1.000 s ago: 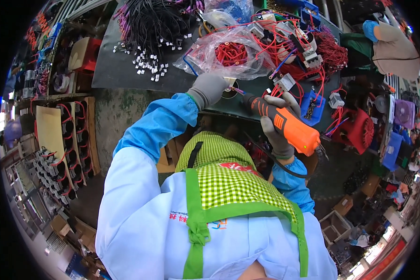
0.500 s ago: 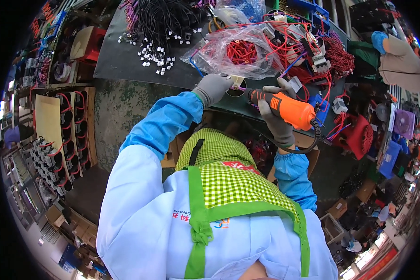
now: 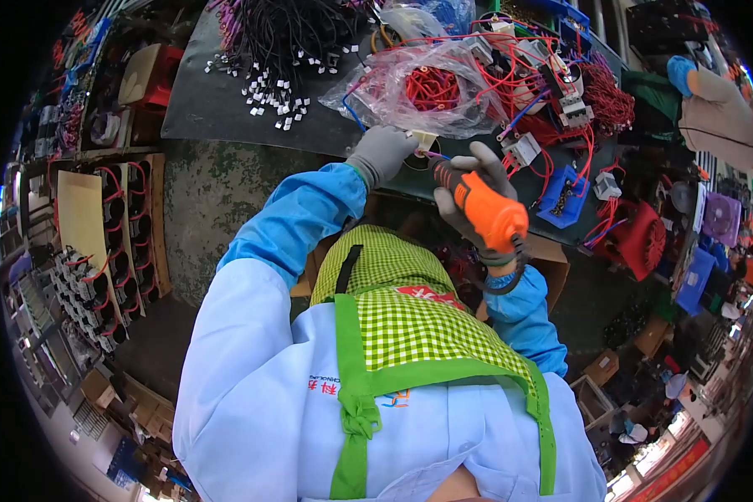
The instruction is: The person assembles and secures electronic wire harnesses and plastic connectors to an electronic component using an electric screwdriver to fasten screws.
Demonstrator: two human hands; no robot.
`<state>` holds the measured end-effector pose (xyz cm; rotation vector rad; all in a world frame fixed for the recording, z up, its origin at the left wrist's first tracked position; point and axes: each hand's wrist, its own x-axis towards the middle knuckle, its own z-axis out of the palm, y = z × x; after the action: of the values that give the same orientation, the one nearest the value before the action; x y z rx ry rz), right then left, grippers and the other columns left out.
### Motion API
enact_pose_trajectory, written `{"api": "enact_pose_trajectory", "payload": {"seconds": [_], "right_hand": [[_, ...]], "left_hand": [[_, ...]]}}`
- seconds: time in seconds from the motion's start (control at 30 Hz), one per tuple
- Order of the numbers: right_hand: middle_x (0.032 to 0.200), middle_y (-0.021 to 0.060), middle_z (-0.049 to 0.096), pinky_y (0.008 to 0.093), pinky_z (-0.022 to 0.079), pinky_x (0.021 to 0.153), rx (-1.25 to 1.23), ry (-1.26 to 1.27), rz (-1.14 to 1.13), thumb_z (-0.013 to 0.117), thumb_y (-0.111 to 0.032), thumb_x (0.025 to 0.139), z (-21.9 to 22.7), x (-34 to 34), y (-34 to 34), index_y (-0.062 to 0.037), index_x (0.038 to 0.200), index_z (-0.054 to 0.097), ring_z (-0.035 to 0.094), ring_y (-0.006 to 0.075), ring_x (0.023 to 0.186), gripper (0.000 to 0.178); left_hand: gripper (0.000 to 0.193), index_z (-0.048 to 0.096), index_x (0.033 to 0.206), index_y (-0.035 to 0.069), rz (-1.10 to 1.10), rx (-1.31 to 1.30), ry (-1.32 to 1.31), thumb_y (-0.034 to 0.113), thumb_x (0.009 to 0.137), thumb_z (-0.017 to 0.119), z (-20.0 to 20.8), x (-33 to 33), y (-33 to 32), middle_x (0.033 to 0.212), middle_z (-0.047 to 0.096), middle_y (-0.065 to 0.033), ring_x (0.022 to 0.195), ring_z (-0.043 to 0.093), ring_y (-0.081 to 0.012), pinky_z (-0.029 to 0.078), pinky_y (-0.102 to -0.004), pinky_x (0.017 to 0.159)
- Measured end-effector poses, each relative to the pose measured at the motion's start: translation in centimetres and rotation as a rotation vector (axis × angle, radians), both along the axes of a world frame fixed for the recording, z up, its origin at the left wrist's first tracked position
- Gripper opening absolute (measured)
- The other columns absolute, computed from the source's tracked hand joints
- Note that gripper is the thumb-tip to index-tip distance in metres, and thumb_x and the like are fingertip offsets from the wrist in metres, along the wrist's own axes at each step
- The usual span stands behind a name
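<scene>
My left hand [image 3: 381,156], in a grey glove, is closed on a small cream-coloured part [image 3: 424,140] at the table's near edge. A blue wire with a purple end [image 3: 435,155] runs from that part. My right hand [image 3: 477,188], gloved the same way, grips an orange corded power screwdriver [image 3: 492,213]. Its dark nose points up and left, near the cream part; whether the tip touches anything I cannot tell. Just beyond my hands lies a clear plastic bag [image 3: 360,105] with a coil of red wires [image 3: 432,89].
Black cables with white connectors [image 3: 276,92] lie at the table's far left. Red wires and white switch-like components [image 3: 573,109] crowd the right. A blue bin [image 3: 563,201] of small dark parts sits right of the screwdriver. A red stool [image 3: 636,241] stands beyond it.
The screwdriver and my right hand have moved left and toward my body, baring the blue bin. My left hand keeps its hold on the cream part, nearly still.
</scene>
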<state>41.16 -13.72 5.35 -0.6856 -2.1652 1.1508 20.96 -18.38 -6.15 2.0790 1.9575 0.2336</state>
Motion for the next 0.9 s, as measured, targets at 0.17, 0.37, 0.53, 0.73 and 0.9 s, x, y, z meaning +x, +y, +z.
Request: {"api": "enact_pose_trajectory", "payload": {"seconds": [0.17,0.37,0.53,0.73,0.9], "right_hand": [[0.105,0.0077,0.061,0.0395,0.041,0.1,-0.16,0.346,0.091,0.062,0.006,0.075,-0.9,-2.6,-0.6,-0.0048,0.135,0.033,0.058,0.0196,0.103,0.068],[0.095,0.0057,0.059,0.0416,0.041,0.101,-0.174,0.383,0.128,0.059,0.008,0.071,-2.3,-3.4,-0.9,-0.006,0.117,0.043,0.06,0.0199,0.097,0.051],[0.09,0.0044,0.06,0.0426,0.042,0.102,-0.156,0.408,0.089,0.063,0.004,0.07,-3.0,-3.9,-1.2,-0.0064,0.105,0.051,0.061,0.0195,0.092,0.039],[0.088,0.0046,0.06,0.0423,0.042,0.102,-0.204,0.443,0.143,0.062,0.004,0.068,-3.5,-5.0,-1.0,-0.0065,0.102,0.051,0.061,0.0199,0.09,0.037],[0.092,0.0059,0.057,0.0358,0.041,0.096,-0.254,0.449,0.133,0.068,0.003,0.072,-1.8,-4.3,0.6,-0.0049,0.126,0.046,0.055,0.02,0.1,0.059]], "left_hand": [[0.012,0.064,0.089,0.013,0.008,0.037,0.005,0.016,0.078,0.059,-0.4,0.2,0.0,0.085,0.065,-0.0054,0.09,0.062,-0.0265,0.048,-0.0409,0.075],[0.014,0.068,0.088,0.015,0.017,0.011,-0.021,0.016,0.079,0.057,0.4,0.6,0.0,0.088,0.067,-0.0065,0.09,0.064,-0.0272,0.049,-0.0413,0.078],[0.015,0.069,0.089,0.016,0.034,-0.064,-0.009,0.018,0.08,0.057,1.0,0.9,-0.1,0.089,0.067,-0.0066,0.091,0.064,-0.0267,0.049,-0.0406,0.08],[0.014,0.067,0.089,0.013,0.054,-0.024,-0.006,0.016,0.076,0.06,0.1,-0.2,0.2,0.086,0.067,-0.0074,0.087,0.064,-0.0271,0.05,-0.0415,0.072],[0.026,0.067,0.092,0.014,-0.018,0.014,-0.044,0.028,0.07,0.066,0.6,-0.2,3.3,0.094,0.067,-0.0089,0.093,0.063,-0.0279,0.051,-0.0404,0.074]]}}
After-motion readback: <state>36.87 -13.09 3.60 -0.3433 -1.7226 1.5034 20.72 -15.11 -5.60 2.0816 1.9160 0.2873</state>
